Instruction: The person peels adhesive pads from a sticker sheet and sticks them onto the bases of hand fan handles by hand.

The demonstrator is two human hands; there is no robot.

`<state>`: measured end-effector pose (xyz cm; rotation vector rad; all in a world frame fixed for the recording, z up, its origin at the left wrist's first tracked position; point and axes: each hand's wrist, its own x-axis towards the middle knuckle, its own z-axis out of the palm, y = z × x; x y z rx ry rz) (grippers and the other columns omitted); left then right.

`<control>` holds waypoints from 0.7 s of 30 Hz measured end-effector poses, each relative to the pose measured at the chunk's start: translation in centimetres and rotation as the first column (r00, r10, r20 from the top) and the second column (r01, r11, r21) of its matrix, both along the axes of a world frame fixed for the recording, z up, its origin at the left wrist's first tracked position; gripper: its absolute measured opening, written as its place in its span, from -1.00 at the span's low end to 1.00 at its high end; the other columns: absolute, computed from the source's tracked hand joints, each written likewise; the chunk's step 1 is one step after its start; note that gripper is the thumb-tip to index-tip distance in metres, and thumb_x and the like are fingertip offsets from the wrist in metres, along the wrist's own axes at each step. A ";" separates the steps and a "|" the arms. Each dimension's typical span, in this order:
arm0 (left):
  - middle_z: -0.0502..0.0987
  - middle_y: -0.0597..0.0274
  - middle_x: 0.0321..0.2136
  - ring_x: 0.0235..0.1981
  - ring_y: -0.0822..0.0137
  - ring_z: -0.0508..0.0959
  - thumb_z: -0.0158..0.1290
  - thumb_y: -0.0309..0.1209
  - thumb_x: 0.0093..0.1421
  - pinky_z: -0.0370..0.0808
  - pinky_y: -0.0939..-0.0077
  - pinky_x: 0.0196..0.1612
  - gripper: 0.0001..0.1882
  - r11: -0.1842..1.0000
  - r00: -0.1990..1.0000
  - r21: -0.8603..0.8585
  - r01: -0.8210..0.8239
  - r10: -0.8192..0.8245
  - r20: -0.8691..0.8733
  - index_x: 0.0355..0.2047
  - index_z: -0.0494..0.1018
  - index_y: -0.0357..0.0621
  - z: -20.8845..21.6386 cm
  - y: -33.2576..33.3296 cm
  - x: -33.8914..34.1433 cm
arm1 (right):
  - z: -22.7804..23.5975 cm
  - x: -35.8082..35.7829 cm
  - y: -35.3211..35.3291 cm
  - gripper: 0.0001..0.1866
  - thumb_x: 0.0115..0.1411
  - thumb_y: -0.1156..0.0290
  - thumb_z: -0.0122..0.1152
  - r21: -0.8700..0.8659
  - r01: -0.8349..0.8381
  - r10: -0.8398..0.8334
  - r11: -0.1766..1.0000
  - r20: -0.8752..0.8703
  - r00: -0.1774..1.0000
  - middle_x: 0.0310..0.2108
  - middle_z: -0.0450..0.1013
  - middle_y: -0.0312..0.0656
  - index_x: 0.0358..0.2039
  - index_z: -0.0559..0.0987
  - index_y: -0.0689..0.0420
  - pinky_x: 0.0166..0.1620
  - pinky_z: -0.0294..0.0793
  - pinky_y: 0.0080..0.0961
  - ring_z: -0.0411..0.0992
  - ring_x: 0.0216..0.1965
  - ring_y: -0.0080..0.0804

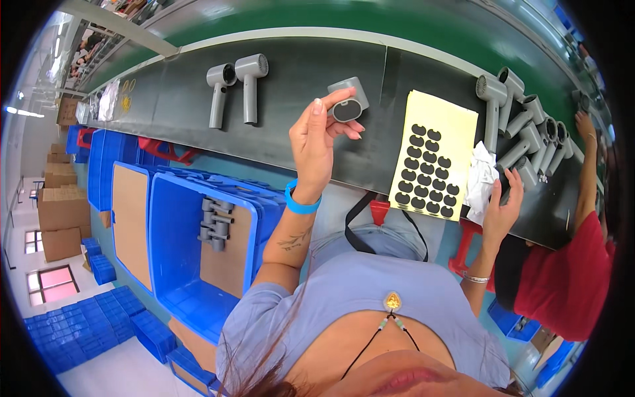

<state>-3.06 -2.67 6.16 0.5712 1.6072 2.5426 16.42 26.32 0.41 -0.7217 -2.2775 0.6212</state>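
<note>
My left hand [316,135] is closed round a grey hair dryer [348,86] above the dark bench. The end of its handle faces me and carries a dark oval face [346,110]. My right hand [501,210] has its fingers apart at the bench's near edge, beside a crumpled white cloth or tissue [481,182]; whether it touches the cloth I cannot tell. Between my hands lies a yellow sheet [442,109] with rows of dark oval stickers [427,167], fewer toward its upper right.
Two grey hair dryers [250,79] lie at the left on the bench [178,92]. A pile of several more [529,126] is at the right, where a co-worker's arm [586,165] reaches in. Blue bins [159,231] stand left of me, one holding grey parts [215,221].
</note>
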 end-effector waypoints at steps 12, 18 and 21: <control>0.58 0.17 -0.20 -0.26 0.20 0.54 0.14 -0.61 0.05 0.47 0.40 -0.25 -0.85 0.667 0.640 -0.484 -0.566 -0.014 -0.768 -0.34 0.46 -0.18 -5.1 -2.5 -6.9 | -1.0 2.3 1.6 -0.61 0.22 0.38 0.19 0.190 0.162 -0.160 0.968 -0.025 0.987 0.07 0.35 -0.04 0.05 0.45 0.18 0.16 0.24 -0.38 0.31 0.10 -0.19; 0.60 0.21 -0.14 -0.23 0.08 0.51 0.04 -0.68 0.05 0.42 0.29 -0.11 -0.91 0.390 0.535 -0.603 -0.696 -0.279 -0.798 -0.47 0.44 -0.23 -5.9 -7.9 -10.9 | -2.4 2.5 2.1 -0.34 0.15 0.28 0.31 -0.067 0.268 -0.264 0.961 0.060 0.963 -0.09 0.33 -0.04 0.18 0.24 0.18 -0.18 0.43 -0.46 0.39 -0.26 -0.34; 0.43 0.22 0.14 0.06 -0.04 0.41 0.00 -0.55 0.22 0.34 0.29 0.11 -0.80 0.275 0.656 -0.735 -0.620 -0.332 -0.678 -0.18 0.56 -0.16 -6.2 -8.7 -9.8 | -1.3 1.8 1.0 -0.34 0.18 0.35 0.26 -0.229 0.255 -0.257 0.939 0.021 0.966 -0.22 0.38 -0.12 0.21 0.17 0.14 -0.27 0.43 -0.52 0.41 -0.35 -0.45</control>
